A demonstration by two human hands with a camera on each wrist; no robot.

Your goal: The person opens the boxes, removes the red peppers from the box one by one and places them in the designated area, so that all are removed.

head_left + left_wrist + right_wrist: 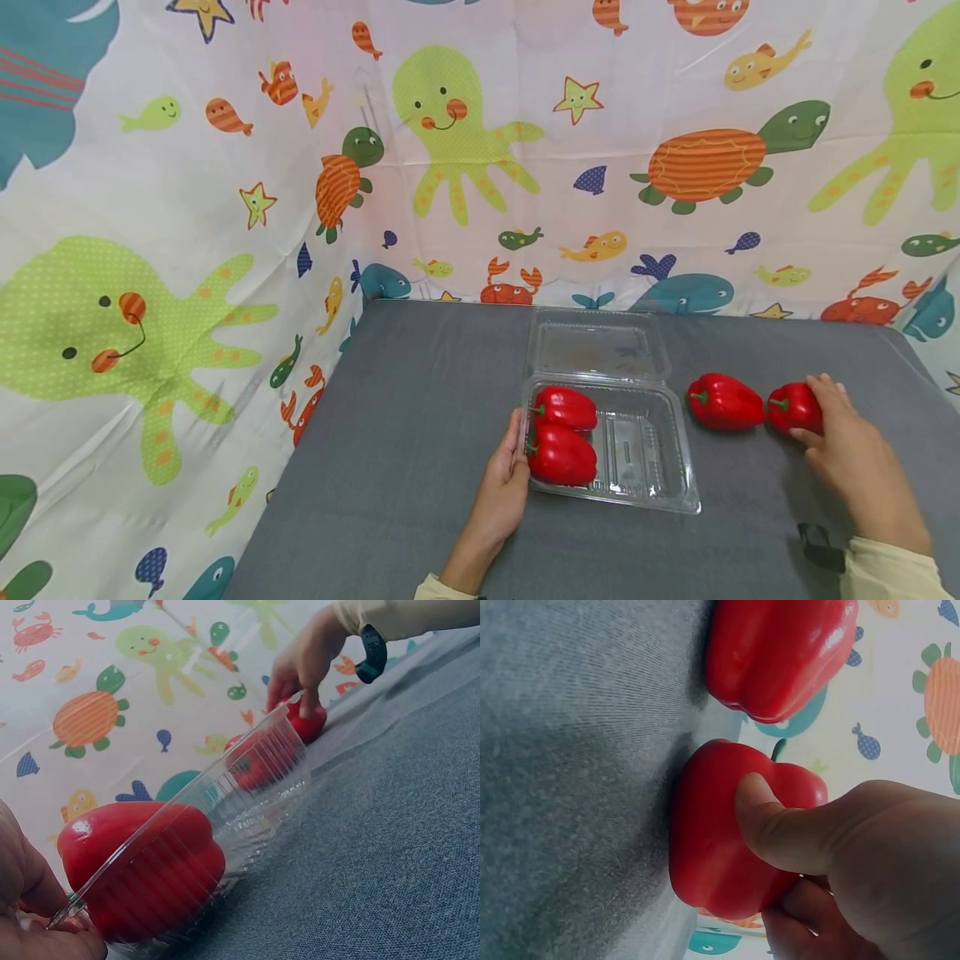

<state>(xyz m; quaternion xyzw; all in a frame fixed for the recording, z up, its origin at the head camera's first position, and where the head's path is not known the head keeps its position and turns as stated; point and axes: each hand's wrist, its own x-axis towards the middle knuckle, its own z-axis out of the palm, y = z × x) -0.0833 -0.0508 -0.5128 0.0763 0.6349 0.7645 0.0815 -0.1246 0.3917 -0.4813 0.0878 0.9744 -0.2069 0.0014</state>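
Note:
Two red bell peppers, a rear one (566, 408) and a front one (562, 456), lie in the left half of a clear plastic clamshell container (637, 492). My left hand (501, 479) pinches the container's left rim between thumb and fingers, as the left wrist view shows close up. Over on the right, my right hand (855, 450) grips a red bell pepper (727, 825), thumb on one side and fingers around the other. That pepper rests on the grey cloth. Another red bell pepper (726, 402) lies between it and the container.
The container's clear lid (598, 343) lies folded back behind the base. A grey cloth (420, 417) covers the table. Curtains (480, 250) printed with sea animals hang behind and at the left. A dark band (371, 654) is on the right wrist.

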